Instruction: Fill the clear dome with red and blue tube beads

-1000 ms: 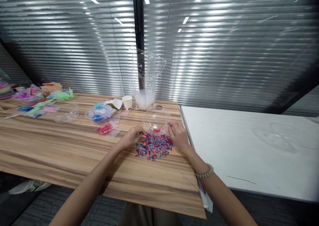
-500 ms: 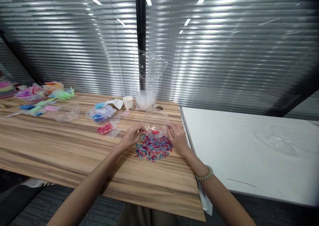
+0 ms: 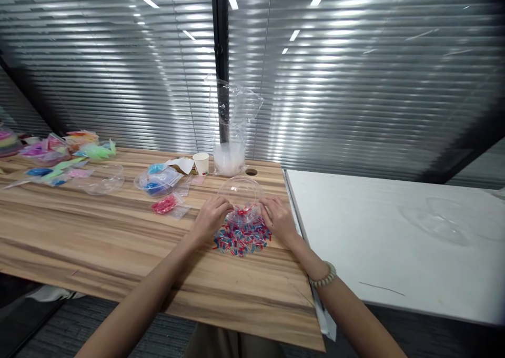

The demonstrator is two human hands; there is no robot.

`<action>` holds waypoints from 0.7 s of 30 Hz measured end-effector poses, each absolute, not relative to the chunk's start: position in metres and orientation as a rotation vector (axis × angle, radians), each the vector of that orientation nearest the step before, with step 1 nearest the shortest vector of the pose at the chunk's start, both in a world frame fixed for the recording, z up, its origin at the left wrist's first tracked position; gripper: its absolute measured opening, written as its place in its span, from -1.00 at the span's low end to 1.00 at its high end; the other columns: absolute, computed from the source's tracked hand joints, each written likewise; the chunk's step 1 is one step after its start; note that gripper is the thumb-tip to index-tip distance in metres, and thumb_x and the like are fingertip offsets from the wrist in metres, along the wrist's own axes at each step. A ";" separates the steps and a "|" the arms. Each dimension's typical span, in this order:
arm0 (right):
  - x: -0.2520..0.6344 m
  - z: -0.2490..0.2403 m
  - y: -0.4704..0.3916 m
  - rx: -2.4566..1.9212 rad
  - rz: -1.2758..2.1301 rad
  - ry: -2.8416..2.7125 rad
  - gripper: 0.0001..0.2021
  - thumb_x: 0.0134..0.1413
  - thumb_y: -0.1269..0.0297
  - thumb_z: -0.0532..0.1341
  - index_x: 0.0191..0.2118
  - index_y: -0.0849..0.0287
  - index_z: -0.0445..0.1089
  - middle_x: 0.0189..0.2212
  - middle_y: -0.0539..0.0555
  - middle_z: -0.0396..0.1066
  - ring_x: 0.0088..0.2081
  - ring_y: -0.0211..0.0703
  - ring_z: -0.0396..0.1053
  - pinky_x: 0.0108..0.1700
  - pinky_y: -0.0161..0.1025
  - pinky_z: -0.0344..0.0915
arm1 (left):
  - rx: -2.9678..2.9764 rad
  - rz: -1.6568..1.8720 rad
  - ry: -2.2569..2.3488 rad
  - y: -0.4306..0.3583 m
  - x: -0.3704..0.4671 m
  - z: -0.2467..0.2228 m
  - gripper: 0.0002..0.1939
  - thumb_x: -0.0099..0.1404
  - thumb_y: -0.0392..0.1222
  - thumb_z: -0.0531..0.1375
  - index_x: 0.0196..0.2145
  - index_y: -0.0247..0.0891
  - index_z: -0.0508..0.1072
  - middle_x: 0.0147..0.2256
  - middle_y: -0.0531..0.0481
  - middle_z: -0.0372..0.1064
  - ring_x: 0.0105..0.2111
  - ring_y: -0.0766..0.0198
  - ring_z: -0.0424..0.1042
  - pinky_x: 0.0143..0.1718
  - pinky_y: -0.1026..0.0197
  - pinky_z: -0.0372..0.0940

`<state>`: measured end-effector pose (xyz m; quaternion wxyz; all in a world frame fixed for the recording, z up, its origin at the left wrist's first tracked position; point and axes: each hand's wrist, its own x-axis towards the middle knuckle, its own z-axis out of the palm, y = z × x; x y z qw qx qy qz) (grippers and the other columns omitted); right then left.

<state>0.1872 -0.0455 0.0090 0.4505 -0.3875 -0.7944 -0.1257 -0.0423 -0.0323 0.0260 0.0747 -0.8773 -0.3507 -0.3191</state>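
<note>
A clear plastic bowl (image 3: 240, 190) is held between my two hands above the wooden table, its far rim raised. My left hand (image 3: 213, 216) pinches the bowl's left edge with fingers closed. On the opposite edge, my right hand (image 3: 277, 218) grips with bent fingers, a beaded bracelet (image 3: 324, 275) on that wrist. A few red pieces show low in the bowl. Under and in front of it lies a spread pile of small red, blue and clear tube-like pieces (image 3: 241, 241), partly seen through the plastic.
Left of my hands lies a bag of red pieces (image 3: 164, 204). Behind it sits a clear bowl with blue packets (image 3: 158, 182). A paper cup (image 3: 201, 163) and a white-filled plastic bag (image 3: 229, 158) stand at the back. A white table (image 3: 379, 232) adjoins on the right.
The bowl has come slightly nearer and lower over the pile, its tilt a little changed. Both hands have moved with it and keep their hold.
</note>
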 end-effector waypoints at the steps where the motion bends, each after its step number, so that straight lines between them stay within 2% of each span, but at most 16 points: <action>1: 0.187 0.009 -0.046 -0.957 -0.317 -1.965 -0.81 0.15 0.43 0.03 -0.18 0.21 0.35 -0.31 0.13 0.44 -0.23 -0.06 0.33 -0.17 -0.10 0.32 | -2.630 -0.934 -1.041 -0.032 -0.042 0.025 -0.86 0.29 -0.30 0.06 -0.34 -0.28 0.42 -0.36 -0.04 0.38 -0.31 0.24 0.29 -0.29 0.22 0.16; 10: 0.188 0.008 -0.045 -0.945 -0.298 -1.956 -0.82 0.13 0.45 0.04 -0.18 0.21 0.33 -0.31 0.13 0.43 -0.24 -0.07 0.32 -0.19 -0.11 0.32 | -2.660 -0.894 -0.983 -0.028 -0.046 0.022 -0.84 0.30 -0.27 0.07 -0.20 -0.25 0.42 -0.25 -0.07 0.37 -0.21 0.22 0.26 -0.21 0.19 0.18; 17: 0.188 0.008 -0.044 -0.944 -0.314 -1.907 -0.82 0.14 0.45 0.03 -0.20 0.20 0.33 -0.34 0.12 0.42 -0.27 -0.08 0.32 -0.21 -0.12 0.31 | -2.602 -1.045 -0.946 -0.031 -0.048 0.037 -0.87 0.30 -0.27 0.07 -0.30 -0.26 0.42 -0.29 -0.05 0.39 -0.22 0.24 0.27 -0.18 0.18 0.20; 21: 0.189 0.007 -0.043 -0.977 -0.298 -1.901 -0.82 0.15 0.44 0.02 -0.19 0.21 0.33 -0.32 0.11 0.43 -0.25 -0.08 0.31 -0.20 -0.12 0.30 | -2.580 -1.097 -0.925 -0.032 -0.049 0.038 -0.88 0.29 -0.28 0.08 -0.29 -0.26 0.42 -0.25 -0.06 0.39 -0.19 0.23 0.28 -0.16 0.17 0.20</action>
